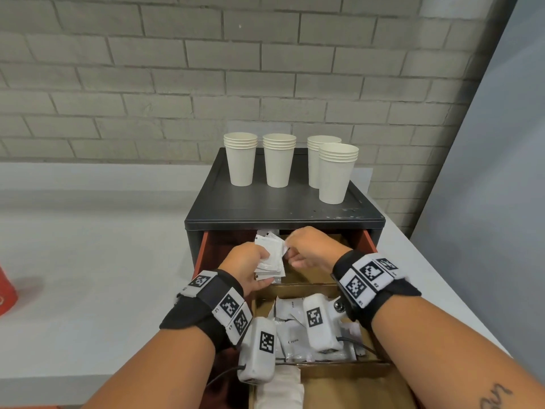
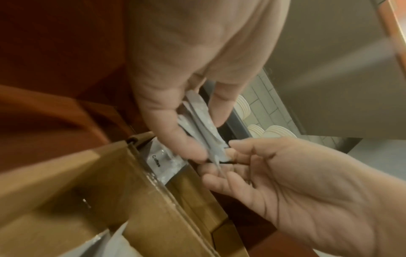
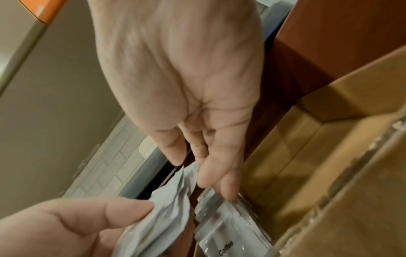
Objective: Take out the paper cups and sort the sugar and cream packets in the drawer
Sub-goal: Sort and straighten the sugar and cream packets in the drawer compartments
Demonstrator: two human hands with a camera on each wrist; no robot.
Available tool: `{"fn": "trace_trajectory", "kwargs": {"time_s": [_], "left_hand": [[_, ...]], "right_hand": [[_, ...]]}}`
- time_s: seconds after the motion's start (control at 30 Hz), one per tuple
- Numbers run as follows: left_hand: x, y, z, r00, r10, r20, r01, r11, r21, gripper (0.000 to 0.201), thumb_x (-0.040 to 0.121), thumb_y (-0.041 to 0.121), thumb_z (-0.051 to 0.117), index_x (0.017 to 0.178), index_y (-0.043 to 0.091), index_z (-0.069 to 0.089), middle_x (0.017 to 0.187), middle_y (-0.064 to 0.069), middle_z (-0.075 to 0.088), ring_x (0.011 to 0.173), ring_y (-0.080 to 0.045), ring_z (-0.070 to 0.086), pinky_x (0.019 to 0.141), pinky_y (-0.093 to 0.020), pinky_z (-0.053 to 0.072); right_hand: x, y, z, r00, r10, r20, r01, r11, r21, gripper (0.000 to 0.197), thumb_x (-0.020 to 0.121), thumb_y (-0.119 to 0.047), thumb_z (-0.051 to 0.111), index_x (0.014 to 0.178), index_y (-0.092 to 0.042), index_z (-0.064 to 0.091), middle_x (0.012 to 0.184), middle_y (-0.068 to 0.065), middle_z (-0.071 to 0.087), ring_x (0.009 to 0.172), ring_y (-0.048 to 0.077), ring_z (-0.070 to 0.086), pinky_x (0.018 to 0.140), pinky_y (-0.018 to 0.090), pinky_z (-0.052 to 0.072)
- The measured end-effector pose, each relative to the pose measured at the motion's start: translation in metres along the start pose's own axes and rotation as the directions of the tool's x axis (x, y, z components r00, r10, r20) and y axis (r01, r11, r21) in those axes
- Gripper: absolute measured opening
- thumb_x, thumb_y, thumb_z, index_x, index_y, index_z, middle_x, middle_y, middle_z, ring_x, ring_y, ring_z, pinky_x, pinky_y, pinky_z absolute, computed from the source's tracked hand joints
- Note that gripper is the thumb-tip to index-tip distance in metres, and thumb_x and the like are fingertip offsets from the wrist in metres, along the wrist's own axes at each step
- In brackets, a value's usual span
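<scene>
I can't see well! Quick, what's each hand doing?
Left hand: gripping a stack of white packets.
Right hand: pinching one edge of that stack.

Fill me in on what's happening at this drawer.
A person is sorting packets over the open red drawer. The left hand grips a fanned bunch of white packets, and the right hand pinches one at its edge. Four stacks of white paper cups already stand on the black cabinet top.
</scene>
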State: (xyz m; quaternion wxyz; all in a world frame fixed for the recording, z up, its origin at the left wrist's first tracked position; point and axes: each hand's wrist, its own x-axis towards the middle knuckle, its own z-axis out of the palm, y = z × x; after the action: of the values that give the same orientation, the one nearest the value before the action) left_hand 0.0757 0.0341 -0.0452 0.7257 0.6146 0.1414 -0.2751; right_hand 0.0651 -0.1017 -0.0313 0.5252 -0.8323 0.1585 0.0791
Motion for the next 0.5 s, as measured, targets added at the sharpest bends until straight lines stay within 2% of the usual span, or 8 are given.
{"fn": "trace_trajectory", "kwargs": {"time_s": [0.1, 0.2, 0.3, 0.37, 0.5], "left_hand": [[-0.007, 0.000, 0.003, 0.991, 0.028, 0.131, -0.043, 0.992, 0.115, 0.030, 0.095, 0.002, 0.046, 0.120, 0.017, 0.050, 0.113, -0.013, 0.061, 0.099, -0.026, 0.061, 0.065, -0.032, 0.056], [-0.008, -0.001, 0.002, 0.976, 0.020, 0.215, -0.059, 0.982, 0.179, 0.032, 0.093, 0.004, 0.052, 0.121, 0.020, 0.053, 0.115, -0.012, 0.064, 0.090, -0.021, 0.066, 0.053, -0.024, 0.056], [-0.010, -0.003, 0.001, 0.957, 0.009, 0.291, -0.074, 0.974, 0.213, 0.035, 0.089, -0.005, 0.054, 0.110, 0.023, 0.053, 0.114, -0.012, 0.064, 0.087, -0.020, 0.066, 0.054, -0.020, 0.056], [-0.009, -0.002, 0.001, 0.949, 0.027, 0.314, -0.101, 0.970, 0.221, 0.039, 0.087, -0.011, 0.053, 0.104, 0.024, 0.054, 0.113, -0.011, 0.063, 0.088, -0.021, 0.065, 0.054, -0.019, 0.056], [-0.006, -0.003, -0.001, 0.947, 0.057, 0.317, -0.151, 0.948, 0.280, 0.042, 0.086, -0.012, 0.053, 0.109, 0.023, 0.055, 0.109, -0.009, 0.064, 0.089, -0.020, 0.064, 0.056, -0.020, 0.056]], "right_hand": [[-0.013, 0.003, -0.004, 0.997, -0.066, 0.034, 0.065, 0.998, 0.018, 0.021, 0.094, -0.017, 0.054, 0.111, -0.005, 0.059, 0.102, 0.011, 0.065, 0.082, 0.014, 0.063, 0.067, 0.022, 0.053], [-0.020, 0.010, -0.008, 0.991, -0.136, 0.004, 0.136, 0.990, -0.030, 0.011, 0.091, -0.015, 0.059, 0.102, -0.013, 0.060, 0.104, 0.011, 0.068, 0.083, 0.017, 0.066, 0.062, 0.021, 0.051], [-0.021, 0.014, -0.010, 0.989, -0.150, -0.013, 0.150, 0.989, 0.013, 0.009, 0.091, -0.012, 0.059, 0.100, -0.015, 0.059, 0.100, 0.007, 0.070, 0.079, 0.014, 0.066, 0.059, 0.021, 0.050], [-0.021, 0.015, -0.011, 0.988, -0.154, -0.018, 0.155, 0.988, 0.014, 0.011, 0.092, -0.012, 0.058, 0.103, -0.016, 0.058, 0.099, 0.004, 0.070, 0.082, 0.012, 0.067, 0.061, 0.021, 0.051], [-0.022, 0.015, -0.012, 0.987, -0.162, 0.004, 0.162, 0.987, 0.020, 0.025, 0.090, -0.013, 0.060, 0.114, -0.018, 0.056, 0.103, 0.003, 0.068, 0.080, 0.011, 0.065, 0.059, 0.021, 0.051]]}}
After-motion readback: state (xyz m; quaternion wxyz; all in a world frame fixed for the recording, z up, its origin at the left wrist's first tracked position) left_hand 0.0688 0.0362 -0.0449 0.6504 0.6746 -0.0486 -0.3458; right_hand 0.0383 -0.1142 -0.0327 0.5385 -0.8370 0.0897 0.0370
